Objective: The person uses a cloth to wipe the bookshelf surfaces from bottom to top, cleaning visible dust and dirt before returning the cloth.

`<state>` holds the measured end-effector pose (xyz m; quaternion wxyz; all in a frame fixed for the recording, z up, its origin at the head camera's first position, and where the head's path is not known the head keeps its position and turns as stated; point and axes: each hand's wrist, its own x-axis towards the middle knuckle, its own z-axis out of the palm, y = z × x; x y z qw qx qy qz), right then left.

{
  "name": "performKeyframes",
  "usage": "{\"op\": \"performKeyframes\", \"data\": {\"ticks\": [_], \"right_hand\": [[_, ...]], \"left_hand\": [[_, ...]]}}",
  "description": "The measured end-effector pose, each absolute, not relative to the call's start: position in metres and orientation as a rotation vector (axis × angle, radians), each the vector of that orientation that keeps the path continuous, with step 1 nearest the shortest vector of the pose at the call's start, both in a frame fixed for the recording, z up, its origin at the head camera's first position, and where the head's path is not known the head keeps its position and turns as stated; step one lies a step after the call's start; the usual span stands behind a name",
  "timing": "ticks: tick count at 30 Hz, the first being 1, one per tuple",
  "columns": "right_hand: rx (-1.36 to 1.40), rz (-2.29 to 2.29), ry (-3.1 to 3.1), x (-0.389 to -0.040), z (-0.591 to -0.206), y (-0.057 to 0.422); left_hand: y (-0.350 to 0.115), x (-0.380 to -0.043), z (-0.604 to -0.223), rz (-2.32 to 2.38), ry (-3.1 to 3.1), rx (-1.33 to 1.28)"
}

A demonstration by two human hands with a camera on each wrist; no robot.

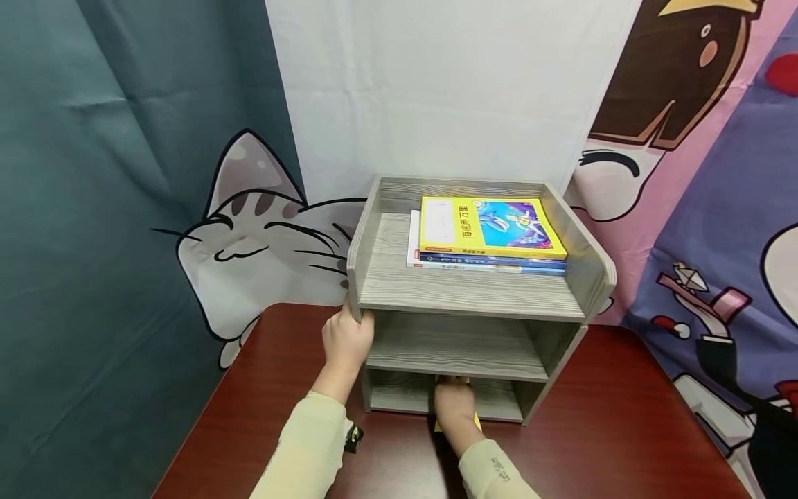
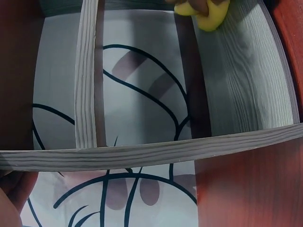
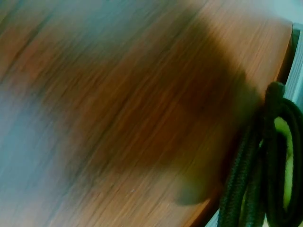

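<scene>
My left hand grips the left side panel of a small grey wood-grain shelf unit, at the upper compartment's level. Part of that hand shows beyond the panel edge in the left wrist view. My right hand reaches into the low compartment and holds a yellow object with smooth, rounded ends. Its kind cannot be made out, since the hand and shelf cover most of it. The right wrist view is largely blurred, with a dark braided cord at its right edge.
Stacked books, a yellow one uppermost, lie on the top shelf. The unit stands on a reddish-brown table. Cartoon-printed curtains hang behind and at both sides.
</scene>
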<state>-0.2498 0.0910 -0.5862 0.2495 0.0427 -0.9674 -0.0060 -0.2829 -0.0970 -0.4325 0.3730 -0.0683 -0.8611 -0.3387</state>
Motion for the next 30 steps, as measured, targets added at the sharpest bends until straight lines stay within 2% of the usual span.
{"op": "performKeyframes", "data": {"ticks": [30], "right_hand": [[0.259,0.127,-2.743,-0.263,-0.581,0.017]], "left_hand": [[-0.096,-0.284,-0.433,-0.820,-2.212,-0.177]]}}
